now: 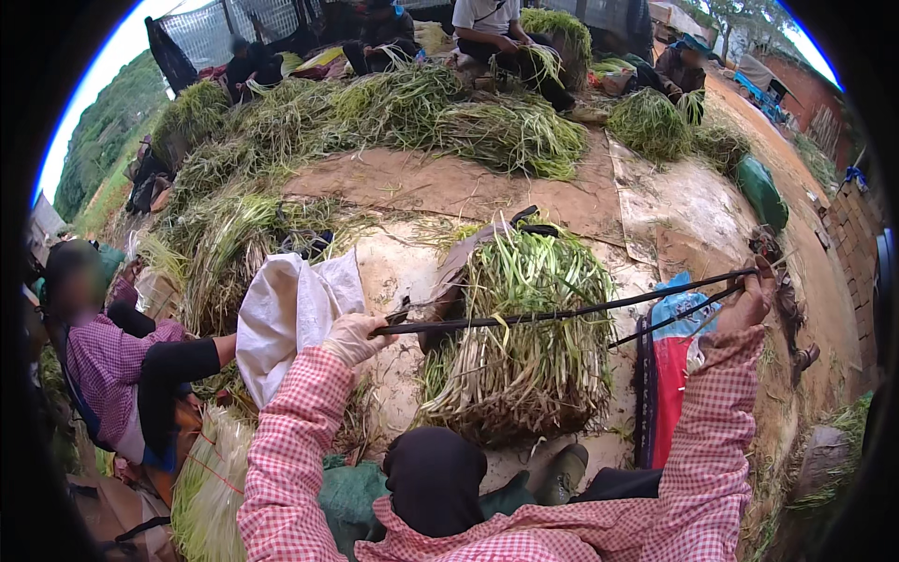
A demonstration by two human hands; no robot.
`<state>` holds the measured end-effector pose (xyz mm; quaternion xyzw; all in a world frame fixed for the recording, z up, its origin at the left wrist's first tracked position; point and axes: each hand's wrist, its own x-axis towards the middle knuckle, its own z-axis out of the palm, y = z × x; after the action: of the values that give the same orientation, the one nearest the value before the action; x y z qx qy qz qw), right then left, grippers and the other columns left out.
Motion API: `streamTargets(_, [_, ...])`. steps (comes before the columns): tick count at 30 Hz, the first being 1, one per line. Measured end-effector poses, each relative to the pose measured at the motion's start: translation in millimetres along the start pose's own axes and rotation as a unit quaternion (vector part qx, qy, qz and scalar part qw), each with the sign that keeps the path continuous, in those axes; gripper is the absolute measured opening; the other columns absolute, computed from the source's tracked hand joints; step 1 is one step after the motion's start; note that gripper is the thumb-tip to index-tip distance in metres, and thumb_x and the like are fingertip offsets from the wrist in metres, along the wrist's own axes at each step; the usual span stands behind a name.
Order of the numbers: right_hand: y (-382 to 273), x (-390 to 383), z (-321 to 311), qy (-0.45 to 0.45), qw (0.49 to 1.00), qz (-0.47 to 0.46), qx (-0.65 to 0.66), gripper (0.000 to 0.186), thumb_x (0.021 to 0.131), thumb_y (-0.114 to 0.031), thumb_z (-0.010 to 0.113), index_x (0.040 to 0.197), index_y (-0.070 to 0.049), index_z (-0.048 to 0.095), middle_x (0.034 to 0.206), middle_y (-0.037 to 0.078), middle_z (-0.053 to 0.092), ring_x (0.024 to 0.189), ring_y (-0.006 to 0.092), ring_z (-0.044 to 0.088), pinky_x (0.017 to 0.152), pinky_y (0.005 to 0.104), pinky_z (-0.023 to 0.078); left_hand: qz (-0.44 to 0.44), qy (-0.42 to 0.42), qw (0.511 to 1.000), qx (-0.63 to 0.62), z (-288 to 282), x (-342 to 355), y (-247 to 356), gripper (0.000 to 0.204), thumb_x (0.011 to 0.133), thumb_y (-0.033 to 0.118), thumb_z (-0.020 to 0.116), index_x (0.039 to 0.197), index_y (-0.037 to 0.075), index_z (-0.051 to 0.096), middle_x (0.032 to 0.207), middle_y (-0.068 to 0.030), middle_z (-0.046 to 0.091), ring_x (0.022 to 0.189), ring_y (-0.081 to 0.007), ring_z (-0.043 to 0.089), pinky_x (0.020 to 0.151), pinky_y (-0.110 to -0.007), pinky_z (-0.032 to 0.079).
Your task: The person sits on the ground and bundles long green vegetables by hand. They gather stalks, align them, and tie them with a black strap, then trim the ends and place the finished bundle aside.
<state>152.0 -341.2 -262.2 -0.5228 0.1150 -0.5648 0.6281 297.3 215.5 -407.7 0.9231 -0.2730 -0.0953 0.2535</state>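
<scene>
A thick bundle of spring-onion-like stalks (529,379), green at the far end and pale with dark roots at the near end, lies in front of me. Across it, my two raised hands pull a long black strap (562,315) nearly straight. White-gloved, my left hand (358,339) is closed on one end, left of the bundle. Farther right and higher, my right hand (749,298) grips the other end, its fingers partly hidden. A second black strand slants down from that hand toward the bundle's right side. Brown wrapping (459,267) sits along the bundle's left edge.
A white sack (290,318) is by my left forearm; a red and blue bag (665,393) is by my right. Heaps of stalks (510,136) lie beyond. A person in a checked shirt (122,365) sits at left, tied stalks (213,478) nearby. Several people sit farther back.
</scene>
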Motion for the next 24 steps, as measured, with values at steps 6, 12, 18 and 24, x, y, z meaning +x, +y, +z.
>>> streamTargets(6, [-39.0,46.6,22.1,-0.022,0.999,-0.014,-0.038,0.021,0.087,-0.004,0.043,0.104,-0.006,0.056,0.072,-0.001,0.05,0.06,0.0066,0.046,0.051,0.0199,0.04,-0.22,-0.066,0.971,-0.064,-16.8,-63.2,-54.1,0.018,0.081,0.023,0.065,0.091,0.008,0.066,0.074,-0.0044,0.063,0.067,-0.0116,0.056,0.063,-0.026,0.045])
streamTargets(12, [-8.3,-1.3,75.5,-0.492,0.761,0.079,-0.415,0.027,0.086,-0.016,0.055,0.112,-0.01,0.05,0.096,0.007,0.051,0.088,0.0179,0.05,0.077,0.0294,0.044,-0.091,-0.193,0.977,0.016,-29.3,-10.5,21.3,0.036,0.078,0.029,0.067,0.104,0.005,0.061,0.087,-0.01,0.063,0.083,-0.0208,0.06,0.077,-0.029,0.046])
streamTargets(18, [78.6,-62.3,115.4,-0.638,0.593,0.056,-0.488,0.06,0.082,-0.044,0.057,0.13,-0.011,0.041,0.124,0.016,0.043,0.117,0.0301,0.042,0.099,0.0397,0.037,0.062,-0.063,0.976,-0.199,12.0,107.6,103.3,0.028,0.084,0.019,0.063,0.109,0.007,0.059,0.098,-0.004,0.062,0.093,-0.0135,0.056,0.083,-0.026,0.043])
streamTargets(24, [173.2,-172.1,106.3,-0.556,0.638,-0.095,-0.525,0.057,0.085,-0.05,0.044,0.13,-0.015,0.043,0.134,0.011,0.04,0.129,0.0256,0.029,0.105,0.0472,0.015,0.097,0.029,0.966,-0.236,33.1,188.1,101.6,0.019,0.085,0.015,0.062,0.102,0.007,0.063,0.092,-0.0023,0.063,0.086,-0.0116,0.057,0.075,-0.026,0.046])
